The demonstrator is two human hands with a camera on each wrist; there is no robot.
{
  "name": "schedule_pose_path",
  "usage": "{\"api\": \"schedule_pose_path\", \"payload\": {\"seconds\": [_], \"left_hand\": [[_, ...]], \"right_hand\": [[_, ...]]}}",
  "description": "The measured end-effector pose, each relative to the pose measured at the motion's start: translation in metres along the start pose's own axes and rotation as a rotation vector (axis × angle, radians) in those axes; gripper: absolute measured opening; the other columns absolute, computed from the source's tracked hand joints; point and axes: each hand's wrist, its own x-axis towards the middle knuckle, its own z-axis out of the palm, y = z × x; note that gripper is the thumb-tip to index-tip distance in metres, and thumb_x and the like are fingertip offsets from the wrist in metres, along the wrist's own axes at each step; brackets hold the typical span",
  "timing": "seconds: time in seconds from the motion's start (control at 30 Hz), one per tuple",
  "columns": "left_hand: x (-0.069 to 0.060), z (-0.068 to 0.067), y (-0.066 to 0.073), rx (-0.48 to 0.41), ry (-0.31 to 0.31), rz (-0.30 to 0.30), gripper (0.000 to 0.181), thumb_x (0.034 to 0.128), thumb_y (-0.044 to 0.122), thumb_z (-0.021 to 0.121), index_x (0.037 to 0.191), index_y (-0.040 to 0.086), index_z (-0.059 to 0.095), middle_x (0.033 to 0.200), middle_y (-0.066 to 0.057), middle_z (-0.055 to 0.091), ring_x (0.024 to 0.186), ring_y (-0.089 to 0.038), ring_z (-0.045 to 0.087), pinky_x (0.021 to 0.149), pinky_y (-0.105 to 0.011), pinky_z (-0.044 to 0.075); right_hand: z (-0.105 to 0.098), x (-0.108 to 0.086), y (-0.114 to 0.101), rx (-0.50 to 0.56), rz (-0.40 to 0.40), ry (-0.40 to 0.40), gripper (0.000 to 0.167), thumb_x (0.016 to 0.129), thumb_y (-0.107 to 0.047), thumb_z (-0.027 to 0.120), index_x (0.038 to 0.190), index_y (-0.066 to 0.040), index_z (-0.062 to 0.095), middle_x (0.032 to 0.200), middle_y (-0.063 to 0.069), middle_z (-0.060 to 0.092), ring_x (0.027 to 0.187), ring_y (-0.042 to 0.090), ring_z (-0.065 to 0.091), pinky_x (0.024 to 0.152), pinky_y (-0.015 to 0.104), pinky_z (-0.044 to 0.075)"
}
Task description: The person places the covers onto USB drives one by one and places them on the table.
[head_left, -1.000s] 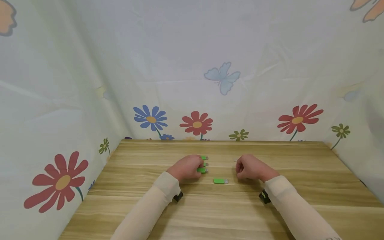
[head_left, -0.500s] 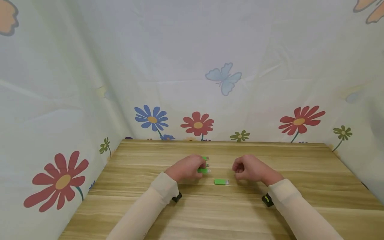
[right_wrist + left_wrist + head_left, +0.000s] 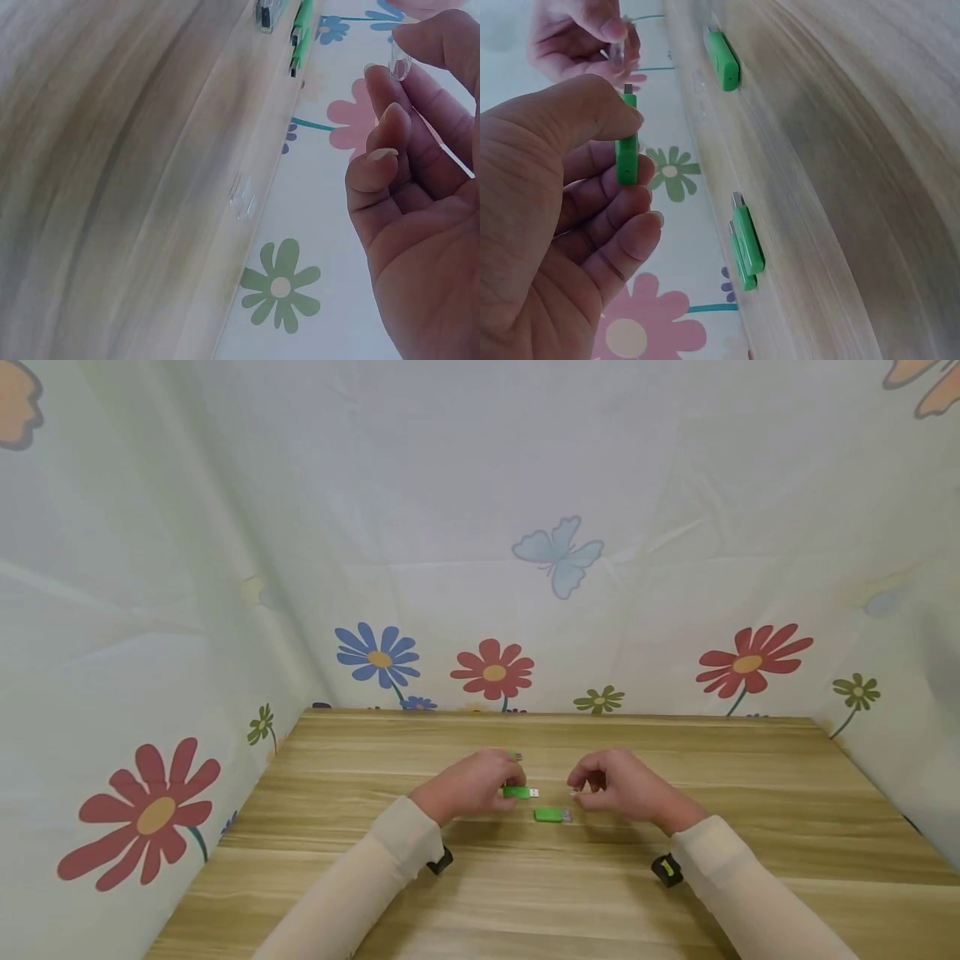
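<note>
My left hand (image 3: pixel 476 785) pinches a green USB flash drive (image 3: pixel 628 161) between thumb and fingers, its metal plug bare and pointing towards the right hand. Opposite it, the right hand (image 3: pixel 618 785) holds a small clear cap (image 3: pixel 400 67) between thumb and forefinger. A short gap separates plug and cap. On the table below lies another green flash drive (image 3: pixel 551 815), with a clear cap over its plug. Two more green flash drives, one nearer (image 3: pixel 748 240) and one behind it (image 3: pixel 742 264), lie side by side with bare plugs; the left hand mostly hides them in the head view.
Clear plastic caps (image 3: pixel 243 196) lie on the wooden table (image 3: pixel 495 893) near its far side; their number is hard to tell. A white flower-print curtain (image 3: pixel 450 527) stands behind and at both sides of the table.
The left hand has lifted the nearest drive of the row and brought it slightly right. The right hand has moved left towards it, with the clear cap now showing at its fingertips.
</note>
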Motion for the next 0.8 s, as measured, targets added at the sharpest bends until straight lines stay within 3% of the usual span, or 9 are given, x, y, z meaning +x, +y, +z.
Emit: {"api": "schedule_pose_path", "payload": {"seconds": [0.47,0.8], "left_hand": [[-0.003,-0.010,0.017,-0.020,0.043,0.129,0.018,0.0922,0.022,0.075,0.107,0.012,0.076,0.093,0.005,0.064,0.077,-0.006,0.053,0.076,-0.014,0.049],[-0.002,-0.009,0.021,-0.040,0.053,0.141,0.016,0.0928,0.022,0.074,0.105,0.013,0.076,0.093,0.005,0.064,0.078,-0.005,0.054,0.077,-0.014,0.049]], "right_hand": [[0.003,-0.004,-0.008,0.065,-0.050,-0.007,0.006,0.086,-0.014,0.081,0.089,-0.018,0.077,0.078,-0.011,0.068,0.066,0.003,0.055,0.059,0.022,0.050],[0.004,-0.004,-0.014,0.056,-0.071,0.003,0.008,0.086,-0.015,0.081,0.089,-0.022,0.077,0.080,-0.011,0.068,0.067,0.004,0.055,0.059,0.022,0.049]]}}
